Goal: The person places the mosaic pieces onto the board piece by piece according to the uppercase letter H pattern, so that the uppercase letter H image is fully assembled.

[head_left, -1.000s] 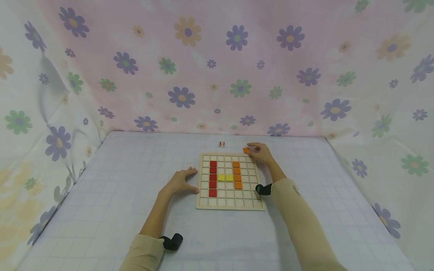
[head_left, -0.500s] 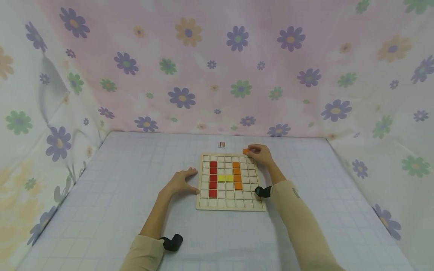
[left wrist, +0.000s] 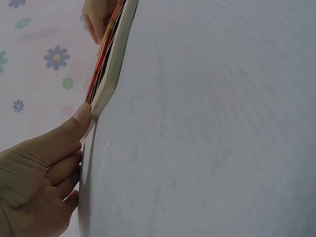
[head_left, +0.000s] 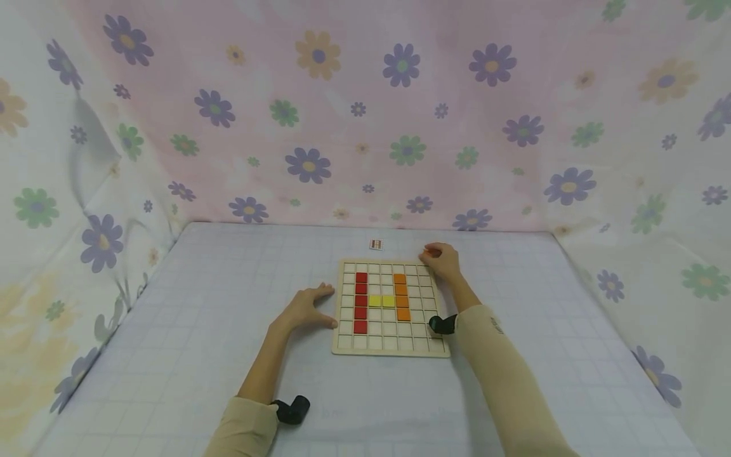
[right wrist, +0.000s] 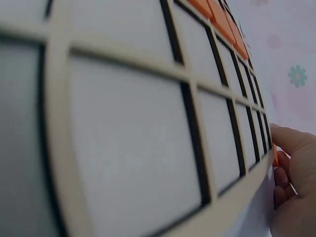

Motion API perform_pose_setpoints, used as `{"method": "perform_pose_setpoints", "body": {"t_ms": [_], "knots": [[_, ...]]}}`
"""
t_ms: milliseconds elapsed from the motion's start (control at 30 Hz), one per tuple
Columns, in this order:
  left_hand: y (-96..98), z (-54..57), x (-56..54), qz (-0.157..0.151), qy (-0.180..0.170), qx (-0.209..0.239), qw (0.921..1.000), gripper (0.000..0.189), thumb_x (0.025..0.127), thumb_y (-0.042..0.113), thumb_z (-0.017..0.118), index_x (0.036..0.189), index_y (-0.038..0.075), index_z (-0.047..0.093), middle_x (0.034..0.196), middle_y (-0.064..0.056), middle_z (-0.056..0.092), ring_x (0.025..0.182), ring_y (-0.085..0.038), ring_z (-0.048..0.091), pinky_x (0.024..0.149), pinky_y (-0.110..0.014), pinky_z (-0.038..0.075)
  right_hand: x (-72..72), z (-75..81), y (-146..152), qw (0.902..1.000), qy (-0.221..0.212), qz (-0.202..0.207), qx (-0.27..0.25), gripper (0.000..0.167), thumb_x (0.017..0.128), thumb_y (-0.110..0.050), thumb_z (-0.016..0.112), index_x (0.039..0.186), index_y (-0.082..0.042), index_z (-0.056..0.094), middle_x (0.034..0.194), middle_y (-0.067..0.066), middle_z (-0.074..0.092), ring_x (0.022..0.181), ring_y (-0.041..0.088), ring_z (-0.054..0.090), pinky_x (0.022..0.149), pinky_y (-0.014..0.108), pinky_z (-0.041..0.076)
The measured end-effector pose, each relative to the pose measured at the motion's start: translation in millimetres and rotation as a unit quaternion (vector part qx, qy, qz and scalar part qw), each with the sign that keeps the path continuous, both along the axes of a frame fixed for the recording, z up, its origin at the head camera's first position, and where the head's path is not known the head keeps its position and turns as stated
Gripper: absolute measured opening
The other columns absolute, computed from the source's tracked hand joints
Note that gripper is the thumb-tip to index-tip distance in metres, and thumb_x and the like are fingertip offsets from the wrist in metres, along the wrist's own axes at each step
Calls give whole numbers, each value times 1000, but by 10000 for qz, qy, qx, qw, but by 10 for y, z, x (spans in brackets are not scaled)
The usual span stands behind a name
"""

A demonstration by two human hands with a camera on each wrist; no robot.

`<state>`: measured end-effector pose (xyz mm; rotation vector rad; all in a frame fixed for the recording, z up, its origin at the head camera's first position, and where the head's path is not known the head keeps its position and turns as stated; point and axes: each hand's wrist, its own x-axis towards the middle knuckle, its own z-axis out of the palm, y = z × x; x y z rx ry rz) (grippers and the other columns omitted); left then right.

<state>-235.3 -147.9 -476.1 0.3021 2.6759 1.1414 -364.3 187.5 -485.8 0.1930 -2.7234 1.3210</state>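
Note:
A wooden grid board (head_left: 422, 346) lies flat on the table. Its cells hold a column of red tiles (head_left: 360, 313), two yellow tiles (head_left: 381, 301) and a column of orange tiles (head_left: 401, 290), together resembling an H. My left hand (head_left: 302, 310) rests at the board's left side, thumb and fingers spread; in the left wrist view the thumb (left wrist: 69, 129) touches the board's edge. Just past the far right corner, my right hand (head_left: 444, 260) pinches another orange tile (right wrist: 282, 158), mostly covered by the fingers.
A small printed card (head_left: 376, 244) lies behind the board. The white table (head_left: 228, 273) carries a faint grid and meets flowered cloth walls (head_left: 354, 127) at the back and both sides. A black wrist camera (head_left: 442, 324) hangs over the board's right edge.
The orange tile in my right hand, visible beyond the fingertips before, is now mostly hidden among the fingers. The fingers have drawn in slightly rightward. My left hand stays in place.

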Motion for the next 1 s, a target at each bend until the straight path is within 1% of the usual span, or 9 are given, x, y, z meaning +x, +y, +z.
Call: {"method": "perform_pose_setpoints", "body": {"t_ms": [33,167,333,467,567,733,800,900,1000], "knots": [[1,1,1,-2,15,2,10000,80,66,22,85,134,1,50,144,-15,40,138,-30,30,114,-48,22,2,-6,31,10000,47,-4,19,36,86,-10,66,116,9,61,111,27,61,101,39,58,90,48,49],[1,6,7,10,59,-10,10000,79,66,21,86,133,1,51,144,-16,41,138,-31,31,114,-49,22,12,-12,147,9996,224,126,141,35,87,-7,65,116,11,60,113,30,60,102,41,59,90,48,50],[3,10,16,16,55,-18,10000,78,66,21,85,133,1,51,144,-16,41,138,-31,31,114,-49,22,14,-11,231,9988,175,328,311,37,86,-5,65,117,14,58,112,32,59,101,43,59,89,49,50],[6,9,14,21,34,-20,10000,78,66,21,85,133,1,51,144,-15,40,138,-31,30,114,-49,22,35,5,257,9988,92,282,395,38,84,-5,67,115,16,58,110,33,60,98,42,60,86,49,52],[9,12,10,20,17,-14,10000,78,66,21,85,134,1,51,144,-16,40,138,-31,30,114,-49,23,65,25,271,9991,90,249,340,38,83,-5,68,114,16,58,109,32,61,97,42,60,86,49,52],[13,10,5,14,8,-8,10000,79,66,22,86,134,1,51,144,-17,40,138,-32,30,114,-49,23,86,6,310,9991,308,270,90,35,81,-4,70,109,16,61,103,32,63,92,42,62,82,47,54],[11,12,7,8,11,-10,10000,79,66,21,86,133,0,51,144,-17,40,138,-32,30,114,-49,23,96,-8,329,9989,379,273,7,34,81,-4,70,108,16,61,102,32,64,91,42,63,80,42,55],[10,20,8,-29,36,-33,10000,79,66,21,85,133,0,51,144,-17,40,138,-32,30,114,-48,23,126,-14,346,9989,375,267,-124,34,81,-5,71,107,15,62,102,32,64,89,40,64,76,28,55],[14,44,8,-38,43,-4,10000,79,66,20,86,133,-1,51,144,-17,40,137,-32,30,114,-47,23,170,-17,350,9980,437,305,-346,32,81,-3,71,106,16,62,100,32,64,82,30,65,70,14,50]]}}
